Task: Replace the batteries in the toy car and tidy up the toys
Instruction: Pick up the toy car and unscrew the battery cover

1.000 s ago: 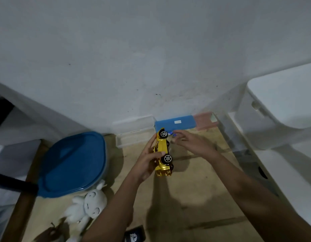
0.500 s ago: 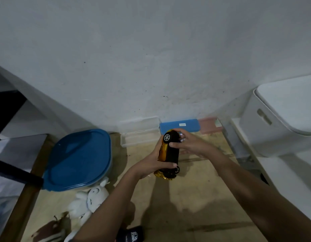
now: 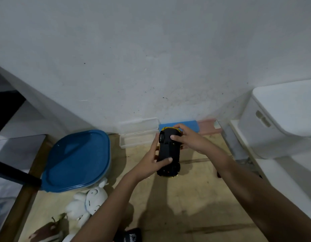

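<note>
Toy car [image 3: 169,151] underside up, lengthwise twd wall

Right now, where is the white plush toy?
Head view, lower left: the white plush toy lies by the near edge of the blue lid, beside the left forearm.

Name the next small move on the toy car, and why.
Probably probe with the right thumb for the battery cover, which I cannot make out. The toy car is black underside up, gripped by the left hand; the right hand holds its far end, thumb on the underside.
</note>
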A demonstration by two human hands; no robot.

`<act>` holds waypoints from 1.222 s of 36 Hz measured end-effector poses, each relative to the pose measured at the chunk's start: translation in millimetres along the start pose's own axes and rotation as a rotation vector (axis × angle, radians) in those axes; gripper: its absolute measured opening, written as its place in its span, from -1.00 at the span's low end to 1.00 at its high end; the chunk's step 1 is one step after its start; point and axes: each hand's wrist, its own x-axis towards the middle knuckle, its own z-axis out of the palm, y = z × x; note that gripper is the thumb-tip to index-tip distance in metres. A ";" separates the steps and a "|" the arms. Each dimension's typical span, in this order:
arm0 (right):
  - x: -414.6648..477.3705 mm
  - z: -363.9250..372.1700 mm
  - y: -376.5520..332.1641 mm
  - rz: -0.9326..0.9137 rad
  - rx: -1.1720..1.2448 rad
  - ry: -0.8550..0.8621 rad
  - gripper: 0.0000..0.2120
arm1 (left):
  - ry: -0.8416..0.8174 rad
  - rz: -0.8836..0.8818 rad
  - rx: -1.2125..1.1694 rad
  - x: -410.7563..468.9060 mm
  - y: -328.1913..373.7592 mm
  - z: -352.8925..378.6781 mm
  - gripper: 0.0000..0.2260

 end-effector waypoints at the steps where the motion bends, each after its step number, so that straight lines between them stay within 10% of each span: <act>1: -0.1 0.2 -1.0 -0.001 -0.017 -0.003 -0.73 | -0.024 0.018 0.024 -1.9 0.4 -0.5 -0.16; 12: -1.8 -2.2 -8.7 -0.027 -0.085 0.079 -0.80 | 0.095 0.099 0.201 -3.2 -1.2 0.6 -0.22; 44: -2.5 -0.5 -3.1 -0.114 -0.171 0.248 -0.72 | 0.352 -0.021 -0.332 13.3 3.3 20.3 -0.37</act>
